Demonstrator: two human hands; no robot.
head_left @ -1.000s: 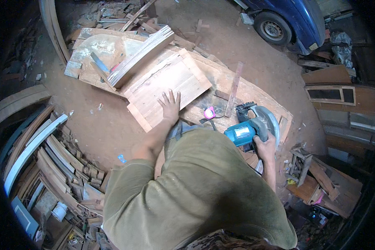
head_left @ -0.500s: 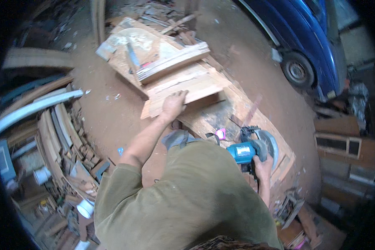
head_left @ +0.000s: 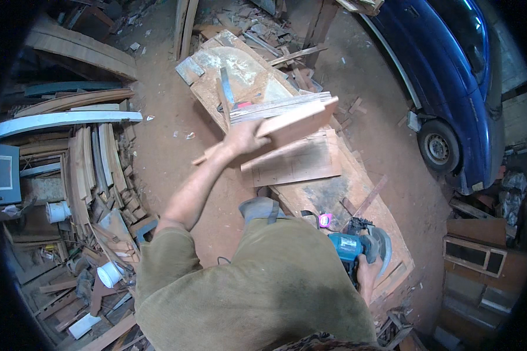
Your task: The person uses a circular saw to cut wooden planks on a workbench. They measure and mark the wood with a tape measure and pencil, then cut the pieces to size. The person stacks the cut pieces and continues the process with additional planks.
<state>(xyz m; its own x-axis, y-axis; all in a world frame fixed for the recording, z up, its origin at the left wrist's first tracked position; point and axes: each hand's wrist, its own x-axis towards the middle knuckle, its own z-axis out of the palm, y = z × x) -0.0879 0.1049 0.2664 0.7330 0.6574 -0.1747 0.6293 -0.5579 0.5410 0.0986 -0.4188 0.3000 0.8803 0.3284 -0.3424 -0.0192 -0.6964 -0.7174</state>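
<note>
My left hand (head_left: 244, 138) is closed around a wooden board (head_left: 298, 124) and holds it tilted on edge above the workbench (head_left: 357, 181). Beneath it another flat board (head_left: 301, 165) lies across the bench. Just behind stands a stack of planks (head_left: 280, 106). On the right, my right hand (head_left: 369, 271) grips the handle of a teal circular saw (head_left: 346, 247) with a rounded guard, which rests on the near end of the bench. A pink tape measure (head_left: 325, 220) lies beside the saw. The fingers of my right hand are partly hidden by the handle.
A handsaw with a blue blade (head_left: 226, 88) lies at the bench's far end. Piled timber (head_left: 93, 169) and white buckets (head_left: 110, 273) crowd the left floor. A blue car (head_left: 445, 70) stands at the upper right. Wooden panels (head_left: 474, 257) lean at the right.
My left hand has raised a board from the bench and tipped it up on edge, uncovering another board. The right hand stays on the saw. The whole view has shifted slightly.
</note>
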